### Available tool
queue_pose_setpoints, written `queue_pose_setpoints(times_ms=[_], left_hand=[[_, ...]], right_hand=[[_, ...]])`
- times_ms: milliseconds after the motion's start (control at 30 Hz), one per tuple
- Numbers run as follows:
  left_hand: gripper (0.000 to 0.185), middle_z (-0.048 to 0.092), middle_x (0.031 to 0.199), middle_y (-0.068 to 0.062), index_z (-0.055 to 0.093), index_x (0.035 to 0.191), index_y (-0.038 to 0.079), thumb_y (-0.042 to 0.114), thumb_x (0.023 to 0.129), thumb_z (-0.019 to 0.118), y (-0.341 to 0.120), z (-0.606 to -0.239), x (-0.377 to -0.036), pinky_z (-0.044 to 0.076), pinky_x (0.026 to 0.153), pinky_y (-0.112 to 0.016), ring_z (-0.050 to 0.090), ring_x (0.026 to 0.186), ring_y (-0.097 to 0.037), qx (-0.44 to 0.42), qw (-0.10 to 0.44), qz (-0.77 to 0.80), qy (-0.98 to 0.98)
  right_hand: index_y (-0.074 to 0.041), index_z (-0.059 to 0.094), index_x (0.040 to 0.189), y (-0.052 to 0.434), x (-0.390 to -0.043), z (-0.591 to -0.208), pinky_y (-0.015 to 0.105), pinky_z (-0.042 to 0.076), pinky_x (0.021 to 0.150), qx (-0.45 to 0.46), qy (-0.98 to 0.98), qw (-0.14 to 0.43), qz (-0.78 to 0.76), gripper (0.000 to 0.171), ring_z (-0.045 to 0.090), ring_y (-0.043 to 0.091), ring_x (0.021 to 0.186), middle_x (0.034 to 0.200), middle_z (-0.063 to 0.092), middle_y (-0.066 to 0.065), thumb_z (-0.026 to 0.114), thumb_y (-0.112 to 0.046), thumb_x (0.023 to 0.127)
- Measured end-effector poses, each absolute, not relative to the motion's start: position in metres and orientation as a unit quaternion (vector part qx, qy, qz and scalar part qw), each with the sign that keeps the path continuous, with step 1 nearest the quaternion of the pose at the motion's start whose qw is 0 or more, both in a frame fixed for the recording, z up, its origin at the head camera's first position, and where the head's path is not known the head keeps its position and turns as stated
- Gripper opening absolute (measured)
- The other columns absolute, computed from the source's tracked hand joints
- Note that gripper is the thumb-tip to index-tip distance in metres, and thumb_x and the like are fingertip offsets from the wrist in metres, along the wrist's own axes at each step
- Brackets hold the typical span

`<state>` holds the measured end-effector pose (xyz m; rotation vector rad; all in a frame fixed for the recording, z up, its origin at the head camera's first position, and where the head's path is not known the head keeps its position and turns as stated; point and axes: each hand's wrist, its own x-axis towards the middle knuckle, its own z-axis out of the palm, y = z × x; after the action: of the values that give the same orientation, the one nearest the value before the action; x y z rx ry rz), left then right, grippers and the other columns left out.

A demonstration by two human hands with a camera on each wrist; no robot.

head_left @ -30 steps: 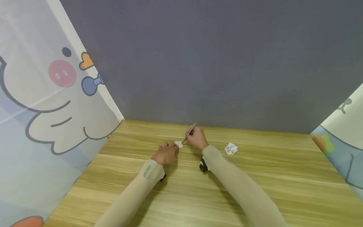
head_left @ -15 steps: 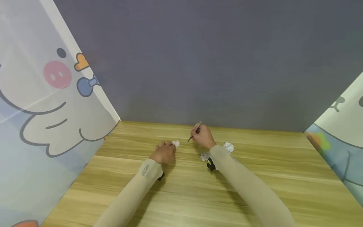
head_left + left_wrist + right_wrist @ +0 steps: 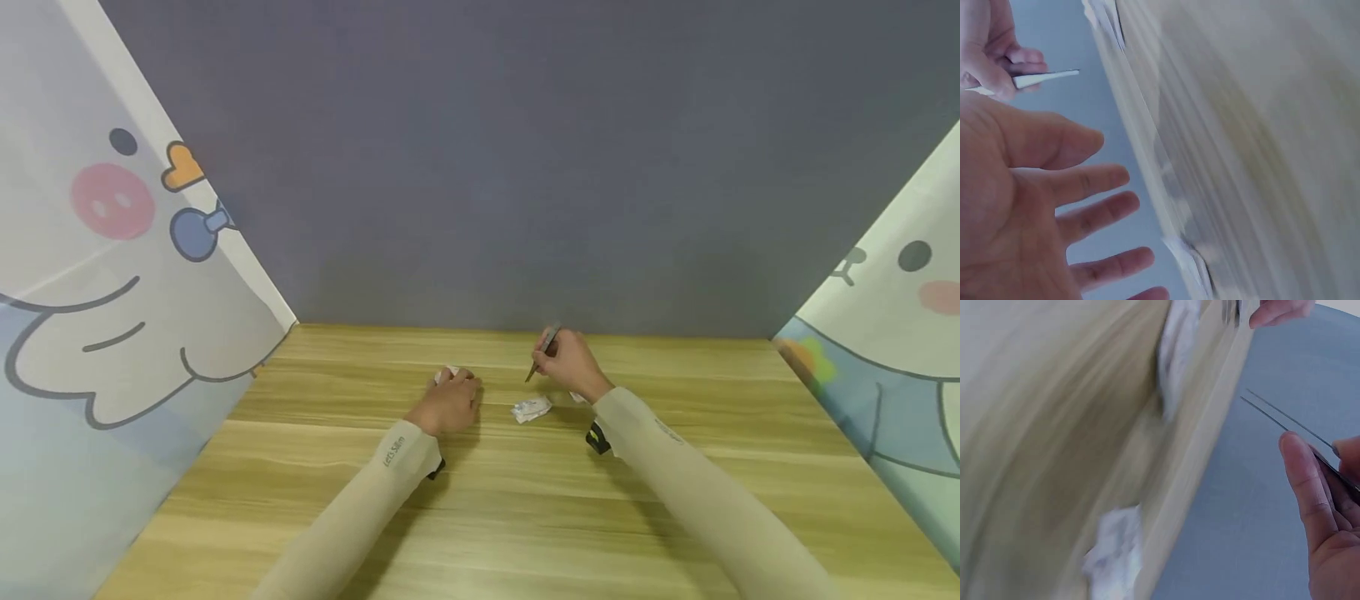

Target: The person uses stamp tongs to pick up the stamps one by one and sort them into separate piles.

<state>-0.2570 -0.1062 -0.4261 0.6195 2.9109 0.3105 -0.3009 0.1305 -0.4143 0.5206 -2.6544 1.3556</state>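
My right hand (image 3: pixel 568 364) pinches dark metal tweezers (image 3: pixel 550 340) above the table, their tips pointing down and left. In the right wrist view the two prongs of the tweezers (image 3: pixel 1275 419) stand slightly apart with nothing between the tips. Close below them lies a small pile of white printed paper pieces (image 3: pixel 531 408). My left hand (image 3: pixel 448 402) is low over the table, palm down, and partly covers another white paper pile (image 3: pixel 446 373). The left wrist view shows the fingers of the left hand (image 3: pixel 1022 206) spread and holding nothing.
A third white paper pile (image 3: pixel 577 397) is mostly hidden behind my right hand. The wood-grain table (image 3: pixel 480 517) ends at a grey back panel (image 3: pixel 480 167). Cartoon-printed panels (image 3: pixel 112 333) stand at both sides.
The right hand has carried the tweezers away from the left paper pile to the right. The left hand has shifted slightly right, over that pile. The head view has turned right.
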Motion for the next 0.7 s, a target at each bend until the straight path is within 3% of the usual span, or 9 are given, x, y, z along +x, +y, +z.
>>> queue_pose_setpoints(times_ms=[167, 467, 700], left_hand=[[0.040, 0.040, 0.142, -0.005, 0.048, 0.139, 0.013, 0.022, 0.101, 0.045, -0.086, -0.427, -0.250, 0.028, 0.100, -0.057, 0.034, 0.127, -0.029, 0.249, 0.079, 0.092, 0.961], [0.033, 0.050, 0.131, 0.003, 0.058, 0.131, 0.019, 0.021, 0.102, 0.042, -0.066, -0.433, -0.244, 0.028, 0.101, -0.057, 0.039, 0.124, -0.023, 0.337, 0.094, 0.085, 0.933], [0.032, 0.051, 0.130, 0.003, 0.061, 0.128, 0.019, 0.022, 0.102, 0.044, -0.059, -0.433, -0.242, 0.036, 0.094, -0.048, 0.042, 0.115, -0.021, 0.348, 0.094, 0.068, 0.930]], right_hand=[[-0.007, 0.060, 0.084, 0.148, -0.292, -0.419, 0.029, 0.053, 0.057, 0.169, -0.883, 0.060, 0.435, 0.005, 0.063, 0.016, 0.064, 0.077, 0.062, 0.005, 0.063, -0.007, 0.089], [-0.009, 0.060, 0.081, 0.159, -0.286, -0.429, 0.029, 0.052, 0.054, 0.165, -0.888, 0.061, 0.425, 0.008, 0.066, 0.024, 0.064, 0.074, 0.063, 0.005, 0.063, -0.006, 0.088], [-0.010, 0.060, 0.081, 0.159, -0.284, -0.431, 0.028, 0.052, 0.056, 0.176, -0.888, 0.067, 0.420, 0.008, 0.063, 0.015, 0.064, 0.075, 0.062, 0.002, 0.063, -0.007, 0.088]])
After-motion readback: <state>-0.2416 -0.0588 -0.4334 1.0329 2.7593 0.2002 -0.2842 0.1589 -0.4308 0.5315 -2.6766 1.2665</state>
